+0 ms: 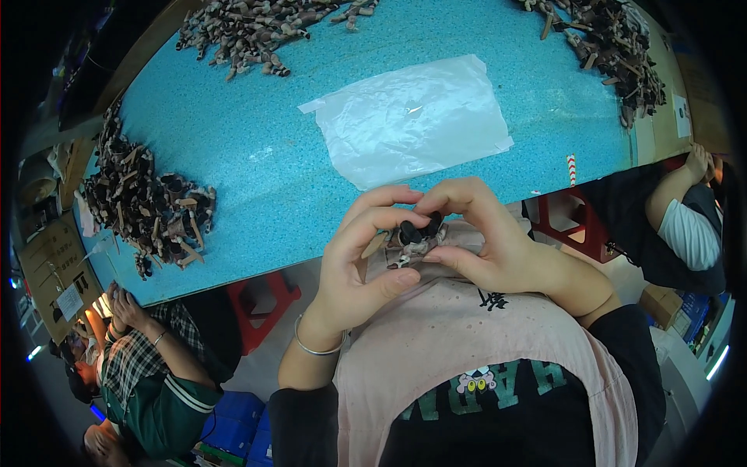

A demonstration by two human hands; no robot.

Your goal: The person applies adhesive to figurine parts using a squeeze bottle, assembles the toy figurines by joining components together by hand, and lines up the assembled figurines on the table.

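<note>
Close in front of my chest, over the table's near edge, I hold a small figurine [416,246] with dark, pale and brownish parts. My left hand [350,261] has its fingers curved round its left side, thumb beneath. My right hand [494,241] pinches it from the other side between forefinger and thumb. Fingers cover part of the figurine, so its exact shape is hard to make out. Beyond my hands a crumpled white plastic sheet [401,136] lies on the blue table [249,171].
Heaps of similar small figures lie at the left [148,202], far left [249,35] and far right [615,54]. Co-workers sit on both sides; a hand [128,307] shows at left. Red stools [264,307] stand under the table edge.
</note>
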